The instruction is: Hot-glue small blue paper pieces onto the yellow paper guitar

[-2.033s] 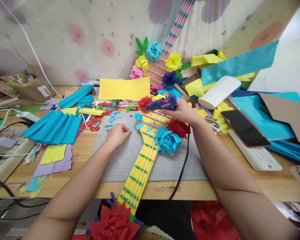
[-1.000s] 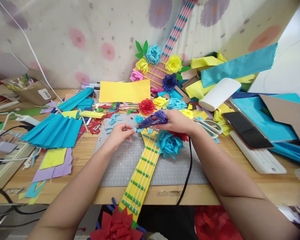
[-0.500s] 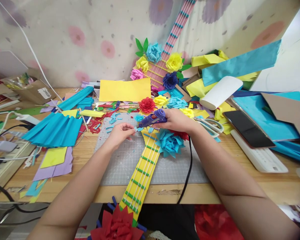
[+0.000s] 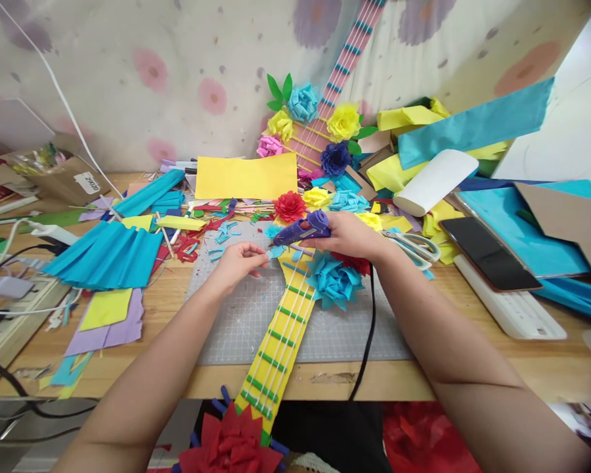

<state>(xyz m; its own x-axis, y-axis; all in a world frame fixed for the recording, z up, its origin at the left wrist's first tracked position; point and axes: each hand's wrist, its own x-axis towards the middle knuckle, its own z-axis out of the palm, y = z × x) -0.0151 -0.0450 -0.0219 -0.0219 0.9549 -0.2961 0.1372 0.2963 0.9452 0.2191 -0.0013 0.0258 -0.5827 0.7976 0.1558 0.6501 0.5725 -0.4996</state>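
My right hand point(image 4: 350, 235) grips a purple glue gun point(image 4: 303, 230) with its nozzle pointing left and down. The nozzle meets a small blue paper piece point(image 4: 274, 251) that my left hand point(image 4: 237, 261) pinches between thumb and fingers. Both hands hover over the body of a yellow paper guitar point(image 4: 280, 328) with green frets, lying on a grey cutting mat point(image 4: 236, 315). A blue paper flower point(image 4: 333, 281) and a red one sit on the guitar just under my right hand. The gun's black cord point(image 4: 367, 341) runs off the table's front edge.
Paper scraps, a pleated blue sheet point(image 4: 103, 256), a yellow sheet point(image 4: 246, 176), scissors point(image 4: 414, 246), a phone point(image 4: 487, 253) and a white keyboard point(image 4: 515, 305) crowd the wooden table. A pink paper guitar point(image 4: 325, 98) with flowers leans on the wall. A red flower point(image 4: 229, 443) lies below the table edge.
My right hand brought the glue gun down and left from beside the red flower to the blue piece. My left hand rose off the mat with that piece.
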